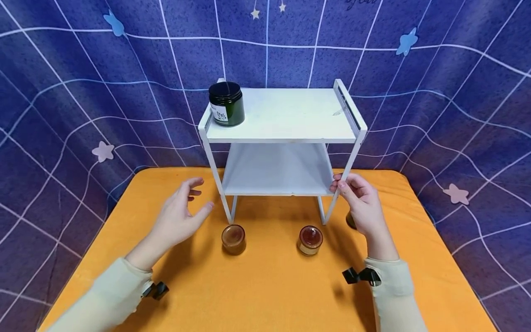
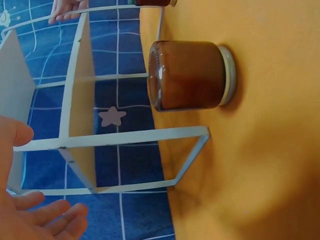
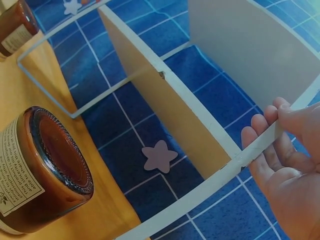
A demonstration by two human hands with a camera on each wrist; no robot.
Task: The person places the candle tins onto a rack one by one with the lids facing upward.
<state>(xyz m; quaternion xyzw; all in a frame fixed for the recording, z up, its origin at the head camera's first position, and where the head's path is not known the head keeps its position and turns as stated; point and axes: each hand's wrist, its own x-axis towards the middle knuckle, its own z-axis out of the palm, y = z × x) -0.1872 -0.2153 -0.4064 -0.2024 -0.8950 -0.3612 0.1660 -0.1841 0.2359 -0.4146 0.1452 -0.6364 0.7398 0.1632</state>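
Observation:
A white two-tier shelf (image 1: 286,115) stands at the back of the table. My right hand (image 1: 364,203) grips its right front post, with the fingers curled behind the post and the thumb in front, as the right wrist view also shows. To the left of the shelf, my left hand (image 1: 176,214) is held in the air beside the other front post, fingers spread and nothing in them. On the top board, at the left end, sits a dark green jar (image 1: 234,110) with a black lid and a white label.
Two amber glass jars rest bottom-up before the shelf: the left jar (image 1: 233,237) by the left leg, the labelled right jar (image 1: 310,237) by the right one. A dark object (image 1: 351,220) is partly hidden behind my right hand. A blue curtain (image 1: 265,60) hangs behind.

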